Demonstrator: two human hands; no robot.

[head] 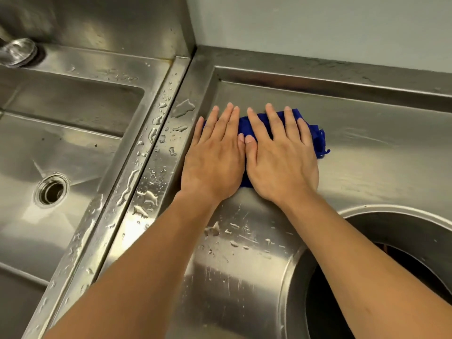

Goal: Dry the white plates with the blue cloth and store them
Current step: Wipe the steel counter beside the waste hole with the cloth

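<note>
A blue cloth (318, 140) lies flat on the steel counter (381, 148), mostly covered by both hands. My left hand (215, 157) rests palm down on its left part, fingers straight and close together. My right hand (281, 157) lies palm down beside it on the cloth's right part, thumbs touching. Only the cloth's far edge, its right corner and a strip between the hands show. No white plate is in view.
A steel sink basin (80, 152) with a drain (51, 190) lies to the left, behind a wet raised rim (151, 152). A faucet base (18, 51) sits at the far left. A round opening (403, 265) is cut into the counter at the lower right. Water drops (234, 236) dot the counter near my wrists.
</note>
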